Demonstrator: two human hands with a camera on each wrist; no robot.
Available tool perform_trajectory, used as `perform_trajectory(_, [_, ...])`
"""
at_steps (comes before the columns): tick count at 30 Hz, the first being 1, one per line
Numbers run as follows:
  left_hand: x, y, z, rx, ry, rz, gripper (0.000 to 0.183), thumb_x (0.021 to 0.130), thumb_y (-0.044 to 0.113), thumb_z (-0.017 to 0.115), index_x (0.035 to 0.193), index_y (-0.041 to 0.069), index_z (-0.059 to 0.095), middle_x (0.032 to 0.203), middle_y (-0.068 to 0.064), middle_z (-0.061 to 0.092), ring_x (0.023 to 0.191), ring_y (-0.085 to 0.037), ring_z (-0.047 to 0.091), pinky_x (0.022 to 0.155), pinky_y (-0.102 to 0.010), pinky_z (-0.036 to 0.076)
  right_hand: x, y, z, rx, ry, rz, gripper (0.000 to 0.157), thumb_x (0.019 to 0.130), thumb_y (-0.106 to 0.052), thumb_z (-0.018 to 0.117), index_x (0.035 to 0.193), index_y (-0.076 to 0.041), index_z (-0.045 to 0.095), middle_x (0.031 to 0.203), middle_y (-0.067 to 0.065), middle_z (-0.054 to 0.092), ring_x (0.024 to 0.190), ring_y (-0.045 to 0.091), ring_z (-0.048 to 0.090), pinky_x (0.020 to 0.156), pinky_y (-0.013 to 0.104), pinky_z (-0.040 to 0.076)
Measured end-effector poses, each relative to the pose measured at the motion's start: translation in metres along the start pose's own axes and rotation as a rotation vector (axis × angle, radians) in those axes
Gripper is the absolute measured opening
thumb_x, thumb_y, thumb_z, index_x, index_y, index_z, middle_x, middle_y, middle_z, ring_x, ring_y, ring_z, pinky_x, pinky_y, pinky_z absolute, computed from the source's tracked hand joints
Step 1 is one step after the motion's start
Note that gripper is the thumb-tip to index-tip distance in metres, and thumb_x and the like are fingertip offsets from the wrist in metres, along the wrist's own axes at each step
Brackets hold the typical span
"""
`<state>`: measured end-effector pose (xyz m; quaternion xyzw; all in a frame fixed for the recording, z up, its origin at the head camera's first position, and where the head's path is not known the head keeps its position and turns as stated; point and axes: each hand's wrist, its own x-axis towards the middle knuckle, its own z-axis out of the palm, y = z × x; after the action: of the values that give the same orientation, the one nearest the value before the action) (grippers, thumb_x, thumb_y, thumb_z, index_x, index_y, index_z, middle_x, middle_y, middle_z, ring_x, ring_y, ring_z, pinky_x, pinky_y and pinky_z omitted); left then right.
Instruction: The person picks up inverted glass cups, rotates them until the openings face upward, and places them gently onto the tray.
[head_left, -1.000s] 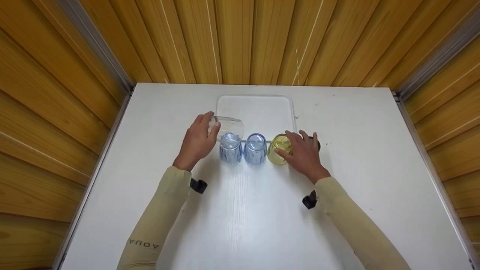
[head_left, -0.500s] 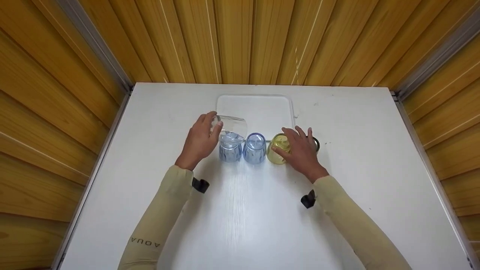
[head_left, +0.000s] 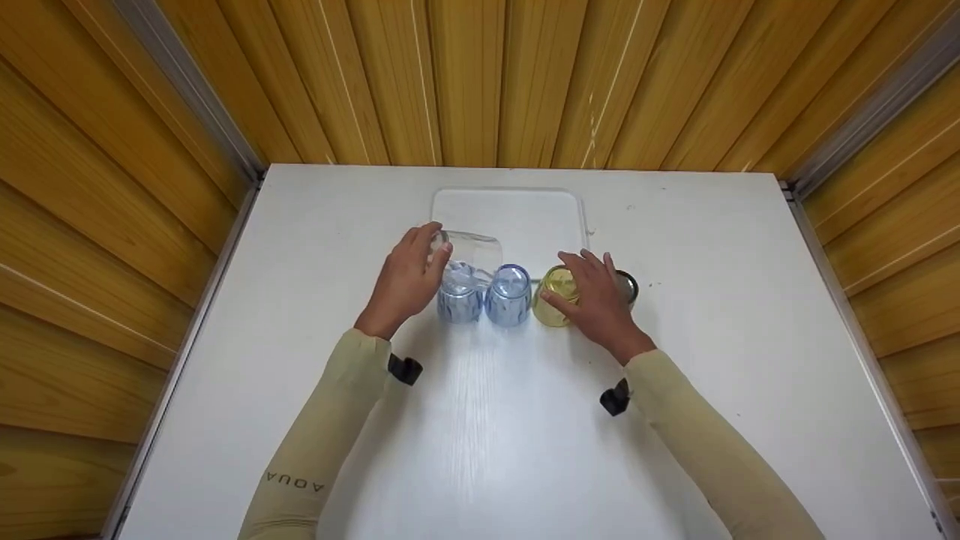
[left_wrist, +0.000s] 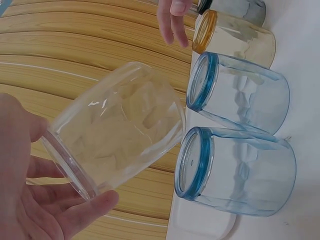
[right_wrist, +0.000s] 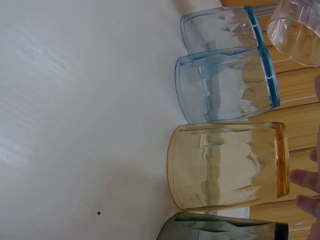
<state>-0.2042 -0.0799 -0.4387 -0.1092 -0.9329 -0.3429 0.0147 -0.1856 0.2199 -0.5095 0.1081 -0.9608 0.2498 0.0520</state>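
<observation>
Clear glass [left_wrist: 117,122] has shifted slightly right; left hand [head_left: 405,281] pinches it at the base, tilted, above or behind the left blue glass [head_left: 460,306]. Right hand [head_left: 600,301] holds nothing, fingers apart near the yellow glass [right_wrist: 225,167]. Steady grip, ample clearance should prevent knocks.

Glasses [head_left: 508,306] in row on table [head_left: 480,427], tray [head_left: 525,214] behind

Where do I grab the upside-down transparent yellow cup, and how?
Probably from above, around the upper sides of the yellow cup, near its thick base. It stands upside down and narrows upward, leaving more room there than at its wide rim, where the transparent blue cup and the transparent smoky-grey cup sit close.
</observation>
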Motion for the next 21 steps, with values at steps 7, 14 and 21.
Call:
perform_trajectory(7, [0.000,0.003,0.004,-0.027,-0.005,0.020,0.051,0.102,0.045,0.039,0.145,0.018,0.040,0.144,-0.008,0.047,0.129,-0.026,0.051,0.109,-0.046,0.041,-0.002,-0.005,0.002,0.089,0.042,-0.030,0.072,0.088,-0.052,0.063,0.146,-0.019,0.038,0.148,0.005,0.043,0.140,0.026,0.034,0.115,0.051,0.028])
perform_trajectory(14, [-0.001,0.004,0.009,-0.046,-0.007,0.038,0.051,0.102,0.043,0.039,0.144,0.016,0.041,0.143,-0.009,0.048,0.130,-0.026,0.050,0.110,-0.047,0.041,-0.002,-0.009,0.005,0.099,0.078,-0.108,0.080,0.081,-0.047,0.074,0.146,-0.018,0.038,0.146,0.004,0.044,0.137,0.024,0.039,0.113,0.049,0.032])
perform_trajectory(21, [-0.001,0.006,0.011,-0.053,-0.008,0.038,0.051,0.102,0.044,0.039,0.144,0.016,0.041,0.143,-0.008,0.048,0.132,-0.027,0.049,0.111,-0.047,0.039,-0.001,-0.012,0.008,0.094,0.130,-0.191,0.084,0.077,-0.046,0.078,0.144,-0.013,0.040,0.143,0.007,0.048,0.134,0.025,0.043,0.110,0.049,0.035])
